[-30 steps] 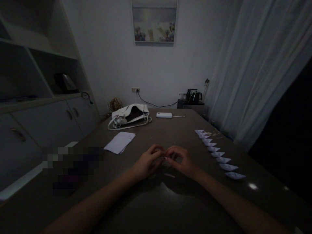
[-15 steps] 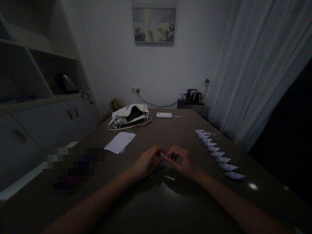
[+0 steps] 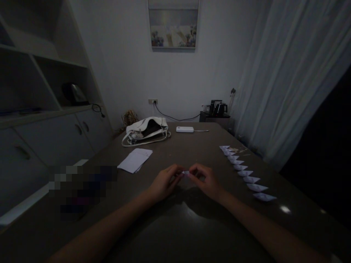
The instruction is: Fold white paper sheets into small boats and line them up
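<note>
Over the middle of the table a small piece of folded paper is pinched between my two hands. My left hand grips its left end with thumb and fingertips. The right end is held by my right hand in the same kind of pinch. Fingers cover much of the paper, so its exact shape is hard to make out. Off to the right, several folded paper boats stand in a line. A stack of white paper sheets lies to the left beyond my left hand.
A white handbag lies open at the back left of the table. Beside it is a white power bank with a short cable. Small scraps lie near the farthest boats. A blurred patch hides things at left.
My hands have turned the folded paper slightly, and more of its flat face shows between the fingertips. The right fingers have shifted a little. Everything else stays in place.
</note>
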`<state>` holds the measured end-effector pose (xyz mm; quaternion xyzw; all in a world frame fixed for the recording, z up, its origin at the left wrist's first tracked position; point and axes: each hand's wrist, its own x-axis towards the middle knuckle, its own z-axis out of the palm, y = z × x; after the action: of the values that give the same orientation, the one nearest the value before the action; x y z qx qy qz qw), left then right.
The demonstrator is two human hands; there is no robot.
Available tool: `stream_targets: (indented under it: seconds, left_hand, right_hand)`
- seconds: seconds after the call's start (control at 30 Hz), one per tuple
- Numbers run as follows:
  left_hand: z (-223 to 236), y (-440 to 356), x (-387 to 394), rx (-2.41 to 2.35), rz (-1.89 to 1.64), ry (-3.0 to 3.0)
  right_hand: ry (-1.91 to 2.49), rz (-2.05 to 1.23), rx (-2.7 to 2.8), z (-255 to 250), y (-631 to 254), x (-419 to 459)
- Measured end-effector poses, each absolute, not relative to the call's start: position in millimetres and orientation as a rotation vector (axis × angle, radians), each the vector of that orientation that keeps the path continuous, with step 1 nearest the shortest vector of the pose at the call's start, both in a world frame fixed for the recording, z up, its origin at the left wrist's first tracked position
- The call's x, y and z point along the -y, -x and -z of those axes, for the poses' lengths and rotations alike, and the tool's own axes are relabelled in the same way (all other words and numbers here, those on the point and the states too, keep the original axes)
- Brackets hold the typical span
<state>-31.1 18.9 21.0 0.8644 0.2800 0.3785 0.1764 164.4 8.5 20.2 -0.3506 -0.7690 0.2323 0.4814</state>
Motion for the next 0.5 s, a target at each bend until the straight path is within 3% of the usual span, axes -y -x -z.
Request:
stream_targets:
  seconds: [0.5]
  left_hand:
    - [-21.7,27.5,-20.6,-0.849,-1.073,-2.327]
  right_hand:
    - [0.914,-0.655,1.84,-14.8,-165.3,-11.7]
